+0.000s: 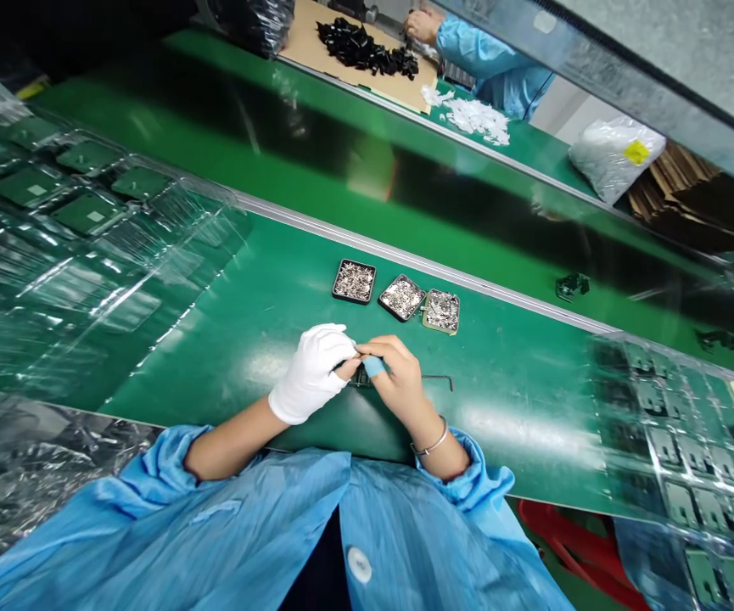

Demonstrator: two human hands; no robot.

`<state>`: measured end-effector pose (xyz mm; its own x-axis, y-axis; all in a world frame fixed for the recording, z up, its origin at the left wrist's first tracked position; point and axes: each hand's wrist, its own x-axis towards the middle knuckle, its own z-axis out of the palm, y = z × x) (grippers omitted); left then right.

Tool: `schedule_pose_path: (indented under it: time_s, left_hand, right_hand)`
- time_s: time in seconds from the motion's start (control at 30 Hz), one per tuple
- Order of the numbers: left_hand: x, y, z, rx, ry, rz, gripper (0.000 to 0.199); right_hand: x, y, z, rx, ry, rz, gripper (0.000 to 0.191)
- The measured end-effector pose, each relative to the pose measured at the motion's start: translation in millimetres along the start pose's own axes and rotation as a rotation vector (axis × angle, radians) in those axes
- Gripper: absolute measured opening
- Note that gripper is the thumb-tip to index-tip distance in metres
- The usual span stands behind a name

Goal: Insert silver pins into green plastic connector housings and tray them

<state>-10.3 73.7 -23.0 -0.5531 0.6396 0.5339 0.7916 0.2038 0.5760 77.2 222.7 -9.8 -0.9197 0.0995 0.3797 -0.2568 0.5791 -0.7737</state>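
My left hand (316, 373), in a white glove with bare fingertips, meets my bare right hand (397, 379) above the green table (214, 339). Both are pinched together at the fingertips on something too small to make out. A light blue wrap covers a finger of my right hand. Just beneath the hands lies a dark part (360, 378), mostly hidden by them. To its right is a thin L-shaped hex key (444, 378). Three small trays of shiny metal pieces, a left one (354, 281), a middle one (402, 297) and a right one (441, 311), stand beyond the hands.
Clear plastic trays with green parts (86, 212) cover the left side; more trays (678, 450) stand at the right. Past a metal rail (405, 257) runs a green belt with dark parts (572, 287). Another person's sleeve (481, 49) shows beyond, near black and white piles.
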Motion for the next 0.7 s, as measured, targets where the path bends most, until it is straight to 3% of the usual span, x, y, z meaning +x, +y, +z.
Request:
schedule_pose_path:
  time_s: [0.13,0.23,0.33,0.43,0.7]
  left_hand:
    - [2,-1,0.6,0.086,0.037,-0.037,0.028]
    - [1,-5,3.5,-0.042,0.029,-0.134,0.023]
    - [0,-12,10.6,-0.264,-0.100,-0.274,0.027]
    - [-4,-17,18.9,-0.370,-0.243,-0.328,0.026]
    - [-7,-17,24.2,-0.380,-0.237,-0.374,0.028]
  right_hand:
    - [-3,7,2,-0.097,0.020,0.057,0.020]
    - [-3,14,1,-0.057,0.080,0.133,0.014]
    - [-3,20,1,-0.069,0.074,0.120,0.014]
    - [-5,24,3,-0.177,0.020,0.075,0.020]
    - [-7,25,8,-0.231,-0.038,0.117,0.027]
